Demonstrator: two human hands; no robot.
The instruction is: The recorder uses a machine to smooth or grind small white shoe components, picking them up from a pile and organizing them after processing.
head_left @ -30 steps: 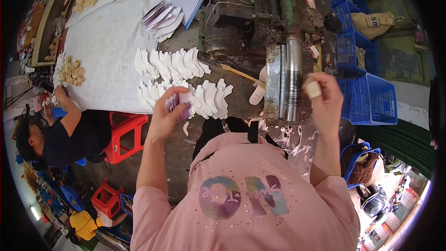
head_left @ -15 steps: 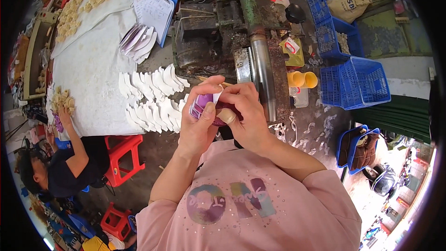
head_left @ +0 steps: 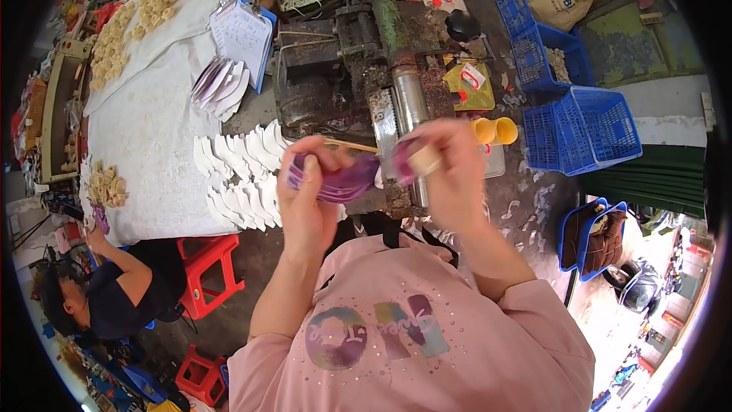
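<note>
My left hand (head_left: 307, 191) is closed on a stack of curved purple pieces (head_left: 347, 183) with pale edges, thumb on top. Off to its right, my right hand (head_left: 450, 172) is blurred by motion, with another purple piece (head_left: 402, 162) in its fingers. A beige band (head_left: 424, 159) shows at its thumb, apparently a wrap. Both hands are raised in front of a worn machine with a shiny metal cylinder (head_left: 412, 99). A thin wooden stick (head_left: 351, 145) runs between my left hand and the machine. Rows of curved white pieces (head_left: 242, 202) lie left of my left hand.
A clipboard (head_left: 242, 34) and a fanned stack of pale pieces (head_left: 219, 84) lie beyond the white rows. Blue crates (head_left: 583, 131) and yellow cups (head_left: 503, 131) are at right. A red stool (head_left: 210, 278) and a seated co-worker (head_left: 114, 282) are at left.
My hands were together around the purple pieces; now they are apart. My right hand has moved right with one purple piece, while the stack stays in my left.
</note>
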